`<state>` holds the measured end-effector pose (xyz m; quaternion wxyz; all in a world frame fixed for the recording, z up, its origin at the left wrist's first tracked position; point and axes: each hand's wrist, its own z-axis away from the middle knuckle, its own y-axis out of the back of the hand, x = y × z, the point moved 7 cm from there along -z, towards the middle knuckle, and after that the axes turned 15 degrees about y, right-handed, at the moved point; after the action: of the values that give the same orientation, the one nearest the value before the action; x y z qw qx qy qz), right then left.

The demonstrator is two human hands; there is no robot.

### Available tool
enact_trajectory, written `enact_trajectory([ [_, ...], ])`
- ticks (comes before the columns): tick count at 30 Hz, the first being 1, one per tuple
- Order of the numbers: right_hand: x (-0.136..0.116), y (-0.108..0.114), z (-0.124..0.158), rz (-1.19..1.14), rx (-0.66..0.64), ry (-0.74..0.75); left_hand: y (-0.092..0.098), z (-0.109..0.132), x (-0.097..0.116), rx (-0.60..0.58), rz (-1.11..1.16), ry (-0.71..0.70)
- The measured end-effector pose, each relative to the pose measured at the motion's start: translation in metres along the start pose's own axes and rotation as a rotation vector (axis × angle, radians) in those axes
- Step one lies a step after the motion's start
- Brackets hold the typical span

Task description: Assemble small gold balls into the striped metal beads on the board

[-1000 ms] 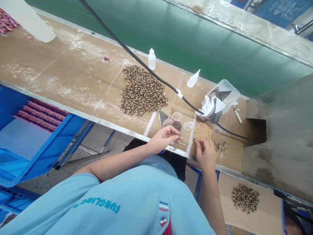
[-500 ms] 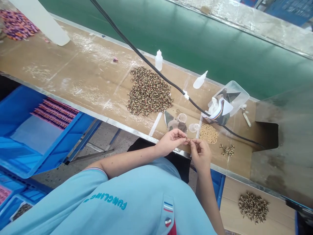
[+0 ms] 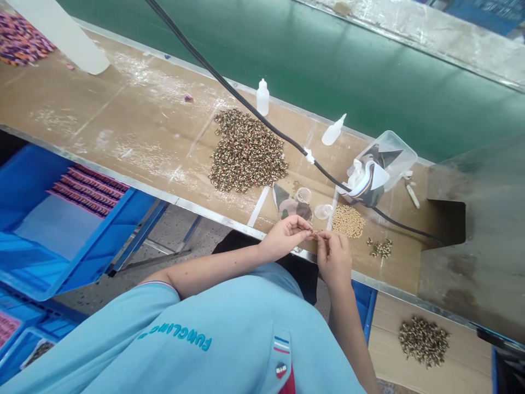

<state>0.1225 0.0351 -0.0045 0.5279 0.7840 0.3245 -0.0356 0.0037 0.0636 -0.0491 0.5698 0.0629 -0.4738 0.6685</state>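
My left hand (image 3: 286, 236) and my right hand (image 3: 334, 254) meet at the fingertips over the front edge of the workbench. Both pinch a tiny brownish piece (image 3: 313, 232) between them; the fingers mostly cover it. Just beyond lie a camouflage cloth (image 3: 289, 207) and two small clear cups, one (image 3: 303, 196) on the cloth and another (image 3: 324, 212) beside it. Right of the cups is a patch of small tan beads (image 3: 348, 221). Farther right sits a little cluster of curved dark-and-gold pieces (image 3: 382, 249). A large pile of similar pieces (image 3: 248, 153) spreads to the left.
A black cable (image 3: 246, 104) crosses above the bench. Two white squeeze bottles, one upright (image 3: 263, 98) and one lying (image 3: 334, 130), are at the back. A clear plastic box (image 3: 404, 158) stands right, near a metal panel (image 3: 471, 262). Blue crates (image 3: 135, 219) sit below left.
My hands stay together at nearly the same place, with the right fingers slightly more curled. The whole view has shifted a little, so the bench things appear slightly farther left.
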Motion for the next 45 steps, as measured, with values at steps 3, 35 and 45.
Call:
enact_trajectory([
  [3,-0.005,0.003,-0.001,0.02,-0.024,-0.022,-0.003,0.005,0.003,0.02,-0.093,-0.019],
  [35,-0.002,-0.008,0.003,0.101,-0.34,-0.265,-0.006,0.013,0.008,0.188,-0.422,-0.009],
  [45,0.005,0.001,0.004,-0.091,0.016,-0.111,-0.002,0.002,-0.001,0.019,-0.06,-0.007],
])
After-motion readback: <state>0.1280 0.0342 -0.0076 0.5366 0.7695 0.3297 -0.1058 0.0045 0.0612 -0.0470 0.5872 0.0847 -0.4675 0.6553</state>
